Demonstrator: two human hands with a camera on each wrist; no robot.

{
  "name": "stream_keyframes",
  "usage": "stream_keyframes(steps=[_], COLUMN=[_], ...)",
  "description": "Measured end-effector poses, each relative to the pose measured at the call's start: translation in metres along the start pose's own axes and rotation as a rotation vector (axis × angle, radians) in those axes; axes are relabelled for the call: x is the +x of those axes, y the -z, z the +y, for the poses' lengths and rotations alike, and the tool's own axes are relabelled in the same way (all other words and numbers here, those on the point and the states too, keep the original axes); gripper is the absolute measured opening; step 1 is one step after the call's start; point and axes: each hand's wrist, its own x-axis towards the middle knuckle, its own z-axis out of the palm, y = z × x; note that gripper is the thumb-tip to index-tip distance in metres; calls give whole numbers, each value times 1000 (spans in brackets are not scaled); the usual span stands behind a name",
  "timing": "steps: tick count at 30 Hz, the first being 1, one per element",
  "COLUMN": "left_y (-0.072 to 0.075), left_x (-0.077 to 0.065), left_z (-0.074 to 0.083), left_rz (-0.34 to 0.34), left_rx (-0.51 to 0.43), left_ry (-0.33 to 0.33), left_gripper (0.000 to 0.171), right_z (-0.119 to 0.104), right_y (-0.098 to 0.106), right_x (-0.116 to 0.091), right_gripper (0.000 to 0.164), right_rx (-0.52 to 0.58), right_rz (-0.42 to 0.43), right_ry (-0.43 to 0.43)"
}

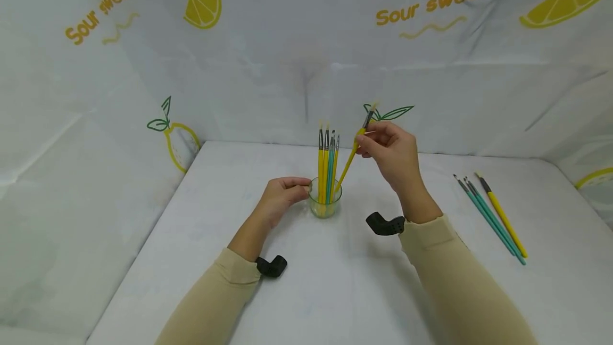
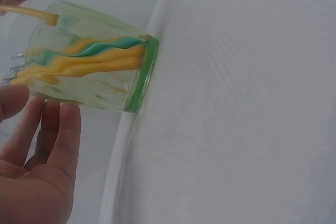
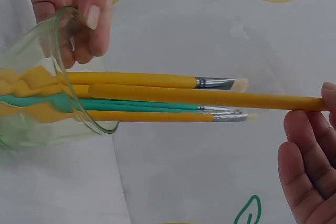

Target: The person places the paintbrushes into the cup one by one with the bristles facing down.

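A clear greenish drinking glass (image 1: 314,206) stands upright on the table, holding several upright paintbrushes, yellow (image 1: 321,169) and teal (image 1: 329,172), bristles up. My left hand (image 1: 283,196) holds the glass at the left of its rim, thumb on the near side. With thumb and fingers, my right hand (image 1: 396,156) pinches a yellow paintbrush (image 1: 350,163) near its upper end. That brush leans to the right, bristles up, and its lower tip is at the glass mouth. In the right wrist view the held brush (image 3: 210,96) passes in front of the others.
On the right of the white table (image 1: 287,302) lie several loose paintbrushes, teal (image 1: 488,217) and yellow (image 1: 503,217), side by side. A white cloth (image 1: 268,95) with lemon prints rises behind the table. Black devices (image 1: 272,266) sit on both wrists.
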Motion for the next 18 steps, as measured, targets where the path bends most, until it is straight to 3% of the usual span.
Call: stream_keyframes(steps=[5, 18], left_y=[1, -1], left_x=[2, 3], left_z=[-2, -4], left_rz=[11, 18], left_rx=[5, 22], left_ry=[-6, -18], left_gripper=[28, 26], right_z=[17, 28], right_y=[-10, -21], right_x=[2, 0], right_gripper=[33, 33], right_rx=[-41, -127], right_rz=[-16, -100], right_ry=[-9, -61])
